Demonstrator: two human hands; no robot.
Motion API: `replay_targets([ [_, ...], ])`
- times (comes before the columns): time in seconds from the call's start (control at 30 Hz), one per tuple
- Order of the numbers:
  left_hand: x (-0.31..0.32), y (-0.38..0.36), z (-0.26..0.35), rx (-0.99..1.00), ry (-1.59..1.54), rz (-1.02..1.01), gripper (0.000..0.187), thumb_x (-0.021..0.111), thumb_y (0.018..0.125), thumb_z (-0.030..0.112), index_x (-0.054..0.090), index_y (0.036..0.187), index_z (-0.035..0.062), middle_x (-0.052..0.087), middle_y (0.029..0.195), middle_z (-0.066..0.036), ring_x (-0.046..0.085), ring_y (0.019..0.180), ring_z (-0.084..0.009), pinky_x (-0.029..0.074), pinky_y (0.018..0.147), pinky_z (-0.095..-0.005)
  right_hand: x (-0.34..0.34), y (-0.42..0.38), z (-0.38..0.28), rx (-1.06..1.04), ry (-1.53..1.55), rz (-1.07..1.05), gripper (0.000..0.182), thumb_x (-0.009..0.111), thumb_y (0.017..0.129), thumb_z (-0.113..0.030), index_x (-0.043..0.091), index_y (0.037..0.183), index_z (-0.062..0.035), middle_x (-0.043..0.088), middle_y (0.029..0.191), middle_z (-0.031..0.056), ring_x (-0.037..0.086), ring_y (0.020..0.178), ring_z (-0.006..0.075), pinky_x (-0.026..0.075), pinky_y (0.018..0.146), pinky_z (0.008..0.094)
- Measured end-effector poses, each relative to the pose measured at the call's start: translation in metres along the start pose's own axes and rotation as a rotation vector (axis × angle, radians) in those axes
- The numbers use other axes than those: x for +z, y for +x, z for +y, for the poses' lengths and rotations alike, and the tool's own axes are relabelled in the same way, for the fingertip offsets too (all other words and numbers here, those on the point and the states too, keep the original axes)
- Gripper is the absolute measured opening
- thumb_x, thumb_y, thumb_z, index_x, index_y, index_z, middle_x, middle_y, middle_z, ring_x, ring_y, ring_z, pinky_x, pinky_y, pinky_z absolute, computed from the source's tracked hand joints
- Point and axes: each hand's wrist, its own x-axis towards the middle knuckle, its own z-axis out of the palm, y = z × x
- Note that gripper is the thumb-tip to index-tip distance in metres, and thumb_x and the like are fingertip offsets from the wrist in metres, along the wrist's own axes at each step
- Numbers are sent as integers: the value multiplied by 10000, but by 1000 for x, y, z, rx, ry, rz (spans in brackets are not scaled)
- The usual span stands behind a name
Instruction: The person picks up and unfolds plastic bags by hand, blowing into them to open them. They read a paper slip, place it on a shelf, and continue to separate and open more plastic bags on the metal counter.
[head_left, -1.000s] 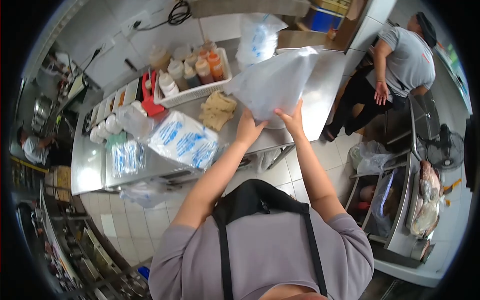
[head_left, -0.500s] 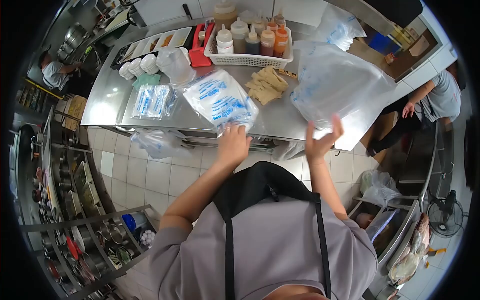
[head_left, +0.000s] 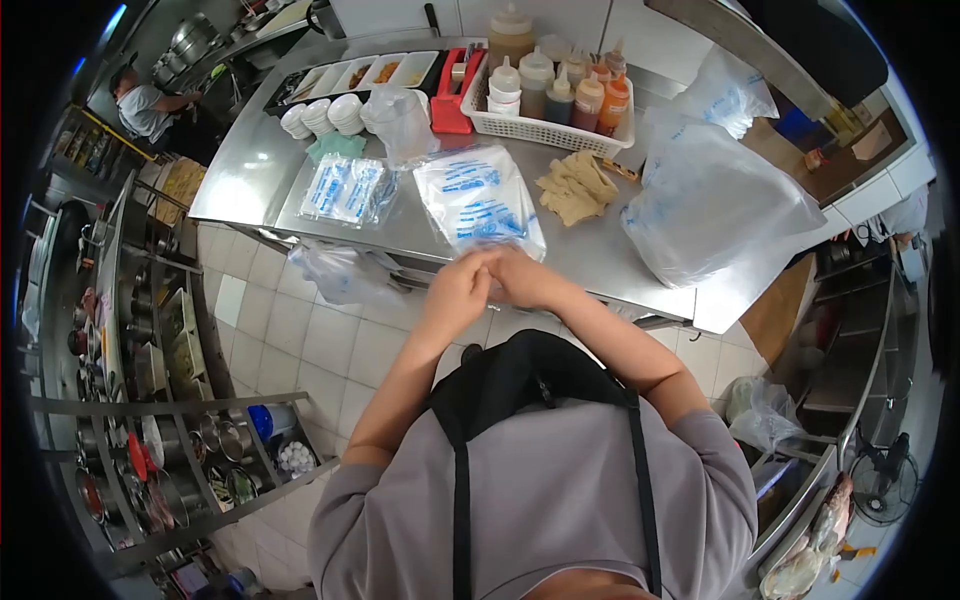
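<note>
A clear pack of plastic bags with blue print (head_left: 477,195) lies at the counter's front edge. At its near end my left hand (head_left: 460,288) and my right hand (head_left: 524,277) meet, fingers curled in and pressed together on the plastic. My own knuckles hide the fingertips, so the exact grip is not visible. To the left lies a smaller stack of printed plastic bags (head_left: 345,190). A crumpled tan cloth (head_left: 577,188) rests to the right, and a large puffed translucent bag (head_left: 715,205) stands beyond it.
Behind are a white basket (head_left: 548,130) of sauce bottles, a red tape dispenser (head_left: 455,95), stacked white lids (head_left: 318,118) and a row of food trays (head_left: 365,72). A plastic bag (head_left: 345,272) hangs off the front edge. A person (head_left: 148,108) works at far left.
My right hand has moved left from beside the large puffed bag to join my left hand at the pack's near end. The view has shifted, and the person at right is now mostly hidden.
</note>
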Motion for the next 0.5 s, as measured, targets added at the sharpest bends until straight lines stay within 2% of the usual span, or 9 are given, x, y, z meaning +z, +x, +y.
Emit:
replay_targets([
  [0.07, -23, -1, 17, -460, -510, 16, 210, 483, 857, 26, 598, 1030, 0, 637, 920, -150, 612, 868, -235, 473, 751, -297, 19, 0, 17, 23, -378, -90, 327, 621, 749, -106, 581, 1049, 16, 565, 1056, 195, 530, 1018, 334, 417, 926, 365],
  [0.1, -20, 1, -2, -427, -512, 156, 183, 480, 890, 68, 631, 970, 3, 667, 872, -86, 615, 841, -152, 477, 714, -267, 13, 4, 13, 83, -429, -162, 349, 620, 778, -186, 586, 1074, -4, 566, 1090, 181, 524, 1062, 316, 381, 962, 394],
  [0.13, -19, 7, -17, -426, -512, 163, 183, 480, 890, 68, 631, 970, 3, 667, 872, -86, 615, 841, -152, 477, 714, -267, 10, 5, 11, 77, -431, -163, 349, 620, 778, -186, 586, 1074, -4, 566, 1090, 181, 524, 1062, 316, 381, 962, 394],
  [0.23, -6, 26, -64, -280, -205, 348, 190, 490, 895, 96, 609, 1027, 27, 657, 953, -109, 636, 882, -213, 495, 696, -274, 5, -4, 12, 300, -28, -51, 367, 606, 789, -227, 591, 1095, -24, 558, 1154, 156, 496, 1120, 313, 346, 984, 437],
  [0.3, 10, 36, -96, 55, 150, 293, 268, 554, 866, 184, 584, 1109, 75, 592, 1137, -114, 536, 1104, -283, 430, 898, -396, -4, -8, 26, 164, 113, -74, 391, 570, 803, -228, 568, 1147, -42, 536, 1217, 138, 466, 1168, 314, 322, 1008, 453],
  [0.33, 17, 34, -100, 57, 148, 293, 268, 554, 866, 184, 584, 1109, 75, 592, 1137, -114, 536, 1104, -283, 430, 898, -396, -2, -9, 34, 166, 111, -72, 391, 570, 803, -228, 568, 1147, -42, 536, 1217, 138, 466, 1168, 314, 322, 1008, 453],
  [0.4, 32, 31, -105, -17, 405, 105, 407, 577, 849, 300, 529, 1211, 121, 455, 1324, -104, 353, 1273, -322, 273, 1027, -480, 3, -11, 53, 145, -603, 289, 426, 554, 807, -215, 530, 1194, -38, 519, 1245, 142, 455, 1183, 318, 326, 1020, 432],
  [0.43, 37, 32, -104, -60, 397, 93, 478, 594, 824, 358, 504, 1237, 135, 406, 1367, -96, 328, 1289, -321, 236, 1039, -510, 5, -7, 63, 224, -587, 470, 455, 537, 817, -196, 484, 1241, -37, 492, 1278, 152, 435, 1207, 318, 301, 1043, 429],
  [0.5, 46, 32, -103, -63, 424, 113, 475, 589, 829, 353, 497, 1243, 138, 402, 1371, -100, 326, 1289, -327, 237, 1039, -510, 4, -9, 70, 240, -725, 477, 429, 546, 818, -202, 514, 1214, -40, 504, 1259, 169, 457, 1187, 310, 321, 1028, 421],
])
